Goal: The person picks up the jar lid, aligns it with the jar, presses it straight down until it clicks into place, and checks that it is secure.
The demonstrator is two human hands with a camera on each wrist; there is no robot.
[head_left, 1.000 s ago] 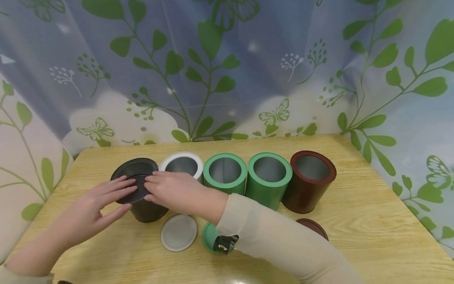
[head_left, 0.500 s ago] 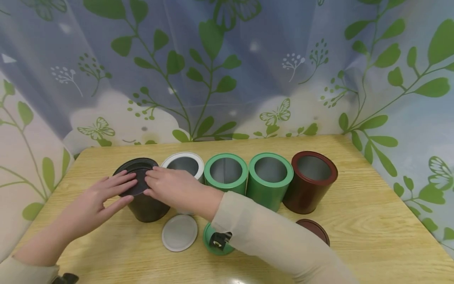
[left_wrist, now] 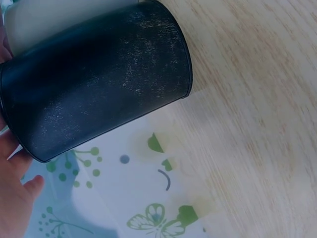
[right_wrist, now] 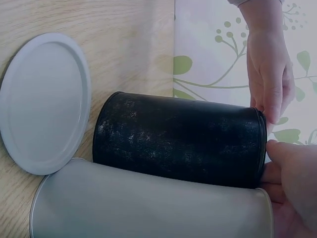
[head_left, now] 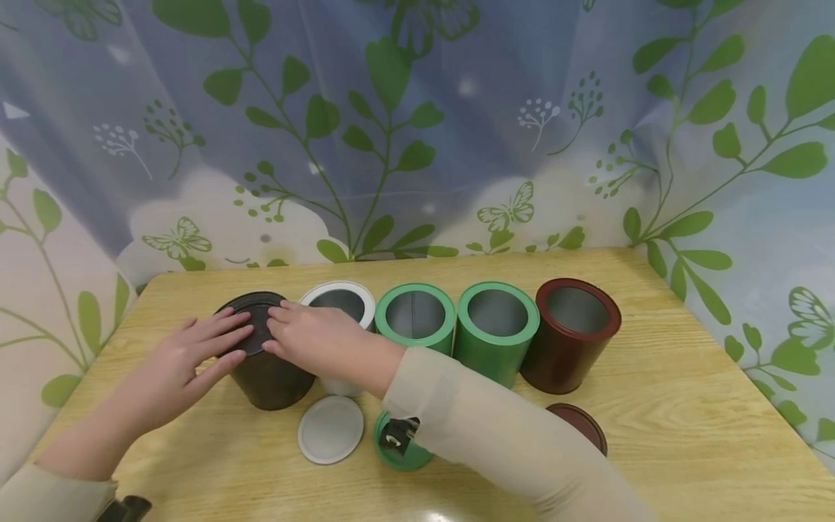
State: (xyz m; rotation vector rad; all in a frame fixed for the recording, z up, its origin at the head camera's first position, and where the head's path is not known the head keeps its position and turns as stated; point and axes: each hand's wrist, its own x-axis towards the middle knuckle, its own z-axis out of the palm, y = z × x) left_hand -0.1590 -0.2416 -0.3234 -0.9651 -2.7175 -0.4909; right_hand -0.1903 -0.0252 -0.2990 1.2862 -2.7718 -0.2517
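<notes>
A black can point(head_left: 270, 384) stands at the left end of a row of cans, with a black lid point(head_left: 257, 332) lying over its top. My left hand point(head_left: 172, 370) rests straight fingers on the lid's left side. From the other side my right hand point(head_left: 320, 339) presses on the lid with its fingers, its palm partly over the white can point(head_left: 339, 386). In the right wrist view the black can point(right_wrist: 178, 141) lies sideways in the picture, both hands at its rim, and the lid edge looks close against it. The hands cover much of the lid.
Two green cans point(head_left: 417, 290) and a brown can point(head_left: 561, 362) stand uncovered to the right. In front lie a white lid point(head_left: 330, 429), a green lid point(head_left: 407, 458) partly behind the right sleeve, and a brown lid point(head_left: 580, 424). A patterned curtain point(head_left: 417, 145) hangs behind the table.
The black lid, tilted toward me with a dark gap behind it earlier, now lies flatter on the can. Both hands have shifted slightly with it, still touching its top.
</notes>
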